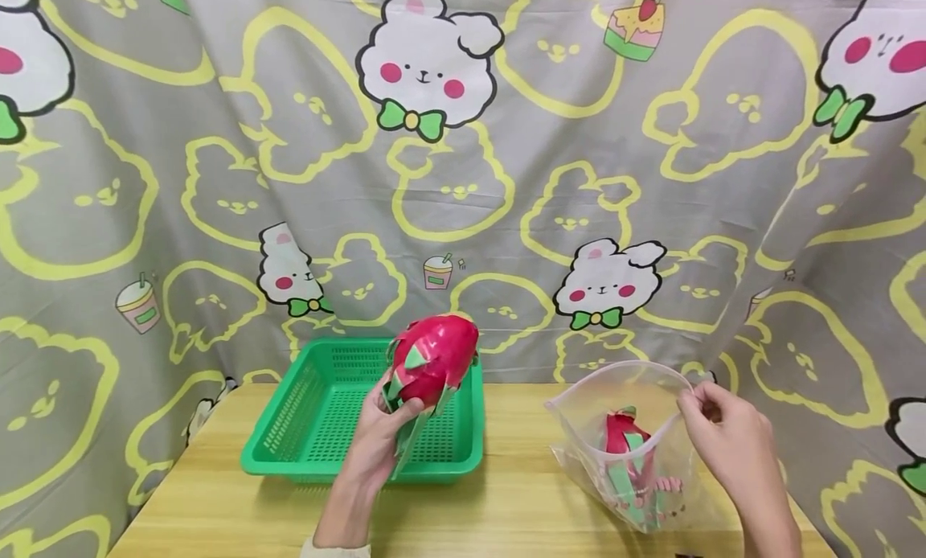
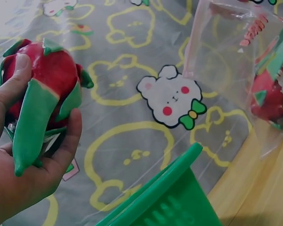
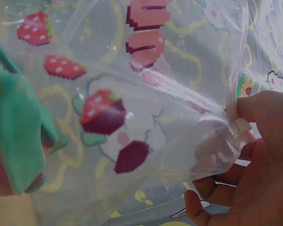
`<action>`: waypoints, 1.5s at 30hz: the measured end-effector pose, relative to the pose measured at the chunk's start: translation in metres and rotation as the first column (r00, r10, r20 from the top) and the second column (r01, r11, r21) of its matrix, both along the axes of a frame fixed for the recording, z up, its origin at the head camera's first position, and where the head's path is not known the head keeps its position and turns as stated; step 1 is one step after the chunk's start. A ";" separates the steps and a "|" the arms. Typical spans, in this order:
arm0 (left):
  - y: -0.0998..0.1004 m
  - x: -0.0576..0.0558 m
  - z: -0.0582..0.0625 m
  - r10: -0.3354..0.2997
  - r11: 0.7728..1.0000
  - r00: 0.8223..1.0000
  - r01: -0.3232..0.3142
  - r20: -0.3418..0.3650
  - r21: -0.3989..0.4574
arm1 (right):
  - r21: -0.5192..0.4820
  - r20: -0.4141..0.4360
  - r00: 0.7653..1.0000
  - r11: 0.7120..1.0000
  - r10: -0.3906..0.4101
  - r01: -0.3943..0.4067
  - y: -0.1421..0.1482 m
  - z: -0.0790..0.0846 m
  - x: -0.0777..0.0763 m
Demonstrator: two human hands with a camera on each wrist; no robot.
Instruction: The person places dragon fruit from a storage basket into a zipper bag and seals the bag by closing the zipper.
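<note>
My left hand (image 1: 376,433) grips a red dragon fruit (image 1: 437,353) with green leafy scales, held up over the right part of a green plastic basket (image 1: 253,453). In the left wrist view, the thumb and fingers curl round the dragon fruit (image 2: 42,66). At the right, my right hand (image 1: 734,437) pinches the upper edge of a clear zip bag (image 1: 579,461), whose mouth gapes. Inside the bag lies another dragon fruit (image 1: 624,433). The right wrist view has the bag's slider (image 3: 243,125) beside the right hand (image 3: 269,141), and printed strawberries on the plastic.
The basket and bag stand on a wooden table (image 1: 506,502). Behind the table hangs a grey curtain (image 1: 521,180) with cartoon rabbit prints. A small dark object (image 1: 687,555) shows at the bottom edge of the head view.
</note>
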State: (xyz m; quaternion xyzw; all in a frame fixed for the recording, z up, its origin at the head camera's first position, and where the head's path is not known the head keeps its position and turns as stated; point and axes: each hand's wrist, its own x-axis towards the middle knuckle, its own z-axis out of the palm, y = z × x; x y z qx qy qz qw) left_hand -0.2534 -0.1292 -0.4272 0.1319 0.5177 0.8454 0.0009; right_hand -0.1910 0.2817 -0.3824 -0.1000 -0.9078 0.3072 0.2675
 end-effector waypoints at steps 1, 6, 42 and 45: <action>0.000 0.001 0.000 0.004 1.000 1.000 -0.004 0.008 0.007 | -0.001 0.002 1.000 1.000 0.005 -0.005 0.000 0.001 -0.001; 0.002 0.005 0.002 0.002 1.000 1.000 -0.002 0.020 0.011 | -0.003 -0.004 1.000 1.000 0.028 -0.028 -0.003 0.004 -0.006; 0.062 0.025 0.007 -0.220 0.975 0.975 0.219 0.037 0.044 | 0.013 0.067 0.991 0.993 0.113 -0.114 0.004 0.009 0.013; 0.066 0.026 0.009 -0.196 0.981 0.980 0.195 0.047 0.014 | 0.019 0.076 0.991 0.993 0.114 -0.116 0.005 0.010 0.013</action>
